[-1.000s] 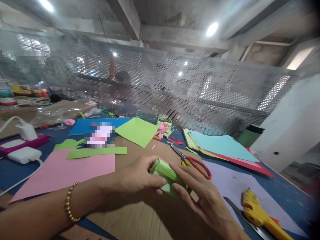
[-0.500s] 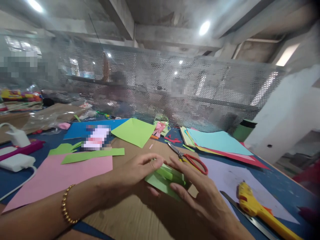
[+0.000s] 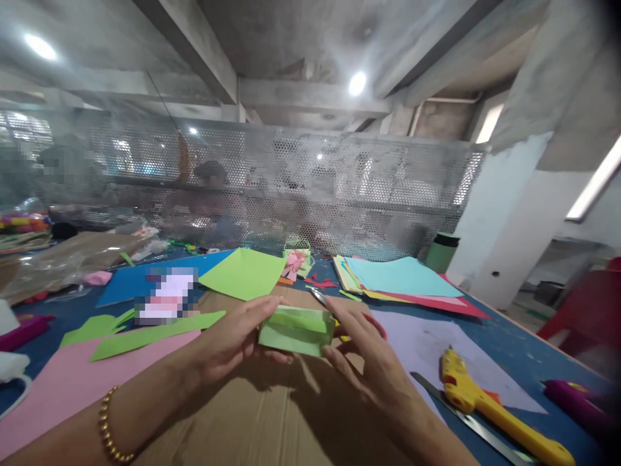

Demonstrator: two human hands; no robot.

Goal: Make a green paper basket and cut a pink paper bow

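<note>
A folded light green paper piece, shaped like a small box with a brighter green strip along its inside, is held above the brown cardboard. My left hand grips its left end, thumb on top and fingertips below. At the right end, my right hand has its thumb and fingers on the paper's edge. Just behind my right hand, the scissors with red handles are partly hidden.
A yellow glue gun and a metal ruler lie at right on purple paper. Coloured sheets are stacked behind. Pink paper, green strips and a phone lie at left. A small green paper basket stands at the back.
The green paper has been turned level, its long side now facing me, and it shows more fully between my hands. The camera view has swung to the right and tilted up.
</note>
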